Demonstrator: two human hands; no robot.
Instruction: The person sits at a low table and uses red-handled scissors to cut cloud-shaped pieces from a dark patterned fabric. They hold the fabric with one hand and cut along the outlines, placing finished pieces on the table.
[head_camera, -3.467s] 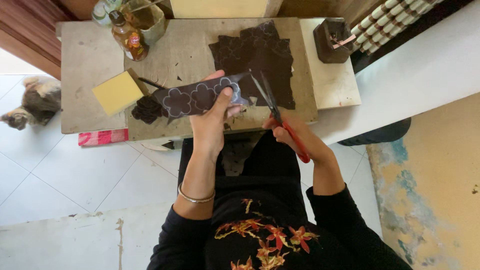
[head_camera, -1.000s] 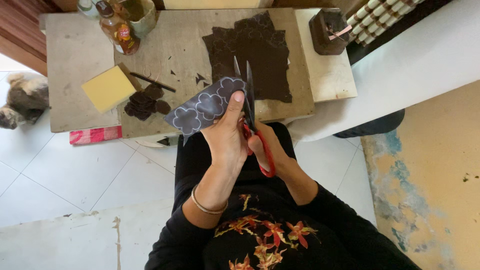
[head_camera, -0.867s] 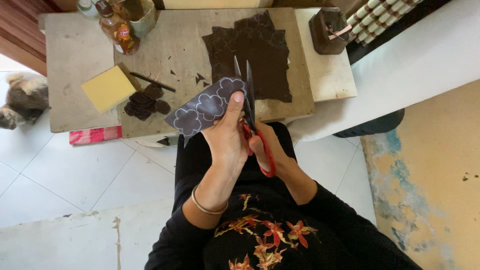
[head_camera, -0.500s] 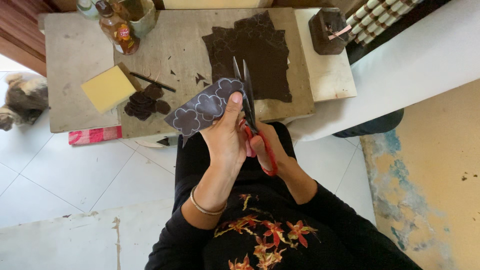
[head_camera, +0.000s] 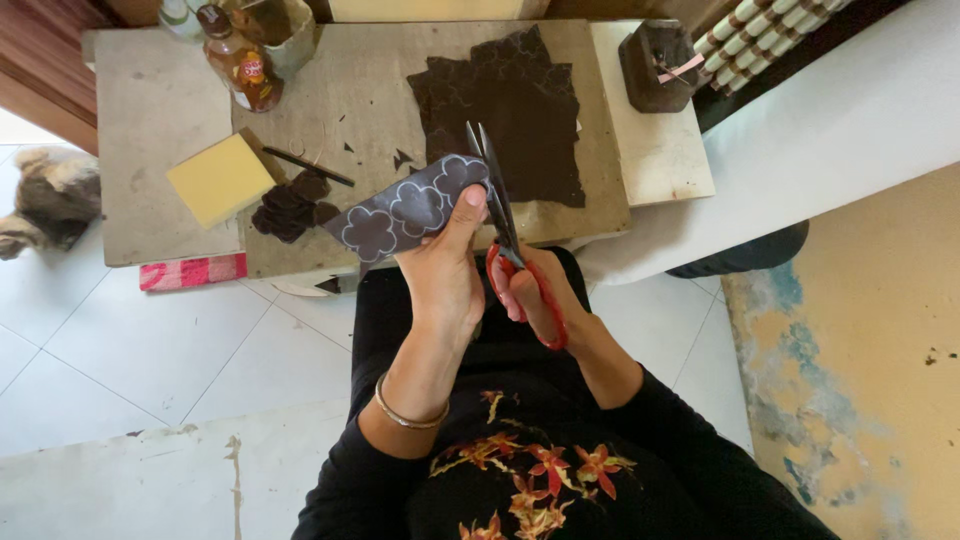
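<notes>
At nine o'clock of my hands I see a yellow square sponge block (head_camera: 217, 178) on the grey stone desk (head_camera: 150, 120), with a small pile of dark cut flower shapes (head_camera: 290, 205) beside it. My left hand (head_camera: 445, 275) has its fingers clamped on a dark strip of material marked with pale flower outlines (head_camera: 405, 205), whose long axis runs toward eight o'clock. Just right, my right hand (head_camera: 530, 295) grips red-handled scissors (head_camera: 510, 245), blades nearly together, pointing to twelve at the strip's right end. Beyond lies a dark sheet (head_camera: 510, 105).
</notes>
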